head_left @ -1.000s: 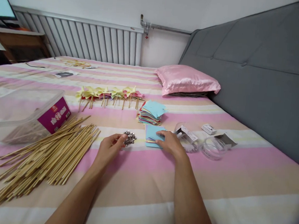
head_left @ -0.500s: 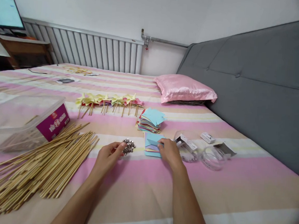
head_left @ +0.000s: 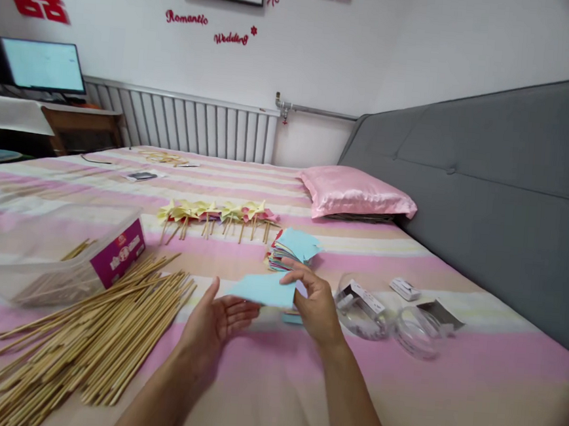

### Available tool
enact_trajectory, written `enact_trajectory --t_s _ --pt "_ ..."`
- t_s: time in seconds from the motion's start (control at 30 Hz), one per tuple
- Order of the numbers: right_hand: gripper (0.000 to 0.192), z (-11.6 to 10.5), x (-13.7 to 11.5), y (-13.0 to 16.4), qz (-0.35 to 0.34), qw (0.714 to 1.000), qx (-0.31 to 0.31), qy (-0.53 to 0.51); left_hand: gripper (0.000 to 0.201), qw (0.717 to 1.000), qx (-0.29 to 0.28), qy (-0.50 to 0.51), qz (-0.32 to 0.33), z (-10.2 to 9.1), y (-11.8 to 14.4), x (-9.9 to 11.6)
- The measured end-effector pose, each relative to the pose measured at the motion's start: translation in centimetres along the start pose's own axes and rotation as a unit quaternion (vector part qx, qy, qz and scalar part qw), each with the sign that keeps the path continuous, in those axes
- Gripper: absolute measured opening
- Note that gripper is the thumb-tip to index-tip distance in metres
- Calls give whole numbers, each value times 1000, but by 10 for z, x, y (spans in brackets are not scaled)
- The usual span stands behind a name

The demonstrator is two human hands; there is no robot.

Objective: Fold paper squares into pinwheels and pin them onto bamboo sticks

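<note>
A light-blue sheet of paper [head_left: 263, 289] is lifted above the bed, pinched at its right edge by the fingers and thumb of my right hand [head_left: 317, 306]. At the sheet's left side, my left hand [head_left: 211, 322] is turned palm up, thumb raised and fingers stretched under the near edge. Whether those fingertips touch the paper I cannot tell. Below my right hand, part of a small paper stack [head_left: 292, 319] shows. The pile of small metal pieces is hidden behind the sheet and my left hand. Behind the sheet stands a taller stack of cut coloured paper [head_left: 298, 245].
Wooden sticks [head_left: 102, 336] lie spread at left beside a clear plastic tub [head_left: 121, 253]. Paper pinwheels [head_left: 215, 214] on sticks lie in a row farther back. Clear plastic containers [head_left: 363, 311] and a small white box [head_left: 405, 288] sit at right, a pink pillow [head_left: 358, 192] behind.
My right hand has raised a blue sheet off the small stack and brought it left. My left hand has left the metal pieces and opened palm up. The camera view has tilted up.
</note>
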State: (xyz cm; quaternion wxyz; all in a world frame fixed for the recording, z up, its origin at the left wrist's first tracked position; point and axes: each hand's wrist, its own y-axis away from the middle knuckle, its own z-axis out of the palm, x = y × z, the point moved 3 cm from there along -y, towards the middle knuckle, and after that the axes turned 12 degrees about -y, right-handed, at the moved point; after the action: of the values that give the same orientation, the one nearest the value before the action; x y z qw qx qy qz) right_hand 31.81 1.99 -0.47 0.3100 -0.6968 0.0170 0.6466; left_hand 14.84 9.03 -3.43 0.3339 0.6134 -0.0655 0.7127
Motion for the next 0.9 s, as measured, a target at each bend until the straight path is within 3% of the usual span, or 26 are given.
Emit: enact_trajectory --t_s 0.13,0.23,0.3,0.4,0.67,0.9 --pt "7 7 13 3 47 996 -66 -40 58 993 -61 97 -10 2 10 9" --pt "11 10 19 6 70 990 -105 -58 42 992 -84 94 -16 4 14 5" --pt "15 13 20 7 70 988 -127 -60 29 996 -74 51 -9 6 14 0" --pt "19 19 20 9 75 985 -145 -57 30 998 -55 -5 -2 7 14 -5" --pt "16 25 12 15 106 970 -207 -67 28 1000 4 13 -12 0 13 -2" --pt "15 16 12 16 126 967 -219 -38 31 1000 13 3 -22 -1 13 -1"
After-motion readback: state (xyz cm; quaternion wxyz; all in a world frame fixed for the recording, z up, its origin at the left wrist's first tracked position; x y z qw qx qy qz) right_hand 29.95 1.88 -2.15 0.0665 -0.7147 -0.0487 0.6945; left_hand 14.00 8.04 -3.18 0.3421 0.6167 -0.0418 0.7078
